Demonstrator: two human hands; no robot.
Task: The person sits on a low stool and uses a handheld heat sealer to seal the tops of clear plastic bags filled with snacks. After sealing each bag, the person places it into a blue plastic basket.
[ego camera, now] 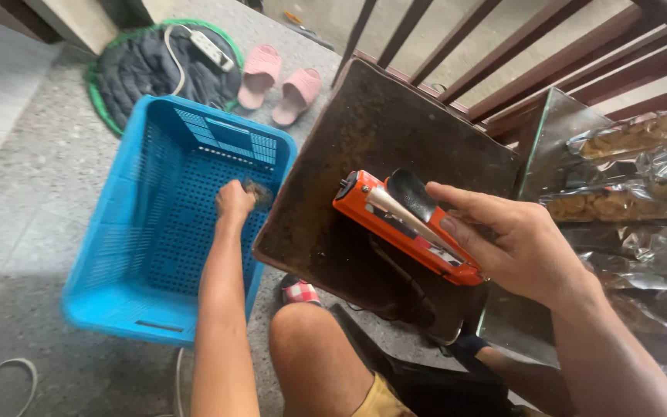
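Orange hand sealer (407,226) rests on the dark stool, my right hand (515,247) loosely curled around its end; my left hand (235,202) (fingers closed) drops a small packet (259,194) into the blue crate (117,239). Next needs another unsealed bag.

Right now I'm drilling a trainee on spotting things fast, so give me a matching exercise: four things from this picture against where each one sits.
Things:
1. blue crate
2. orange hand sealer
3. pink slippers
4. clear snack bags

Places:
A. under the right hand, on the dark metal stand
B. stacked at the far right
C. on the floor, with the left hand inside it
D. on the floor beyond the crate, by a round dark mat

Pairs: 1-C, 2-A, 3-D, 4-B
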